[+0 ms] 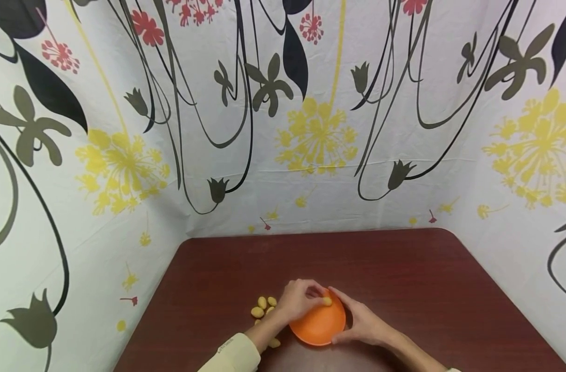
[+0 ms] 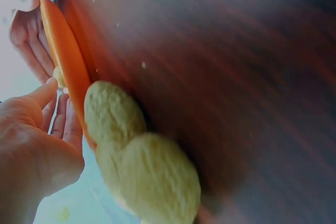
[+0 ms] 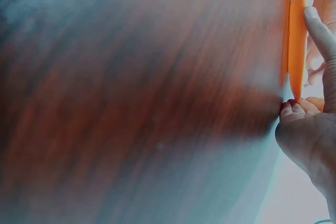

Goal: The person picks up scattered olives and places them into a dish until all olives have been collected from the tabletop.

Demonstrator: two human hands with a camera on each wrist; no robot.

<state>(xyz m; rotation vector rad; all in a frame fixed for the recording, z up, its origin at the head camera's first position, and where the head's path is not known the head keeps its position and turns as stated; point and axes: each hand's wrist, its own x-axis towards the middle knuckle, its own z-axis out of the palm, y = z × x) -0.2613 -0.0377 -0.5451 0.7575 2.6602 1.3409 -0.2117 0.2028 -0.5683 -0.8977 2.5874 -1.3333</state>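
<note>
An orange plate (image 1: 317, 325) sits on the dark red-brown table. My left hand (image 1: 296, 301) reaches over its far side and pinches a small yellow oval piece (image 1: 327, 301) between thumb and fingertips, just above the plate. My right hand (image 1: 364, 321) grips the plate's right rim, thumb on the near side and fingers at the far side. Beside the plate's left, partly under my left forearm, lie several yellow oval pieces (image 1: 257, 312). Up close in the left wrist view these pieces (image 2: 160, 179) have wrinkled skin; their exact kind is unclear.
The dark wooden table (image 1: 246, 263) has rounded far corners. A white cloth (image 1: 273, 191) printed with flowers hangs behind it and along both sides.
</note>
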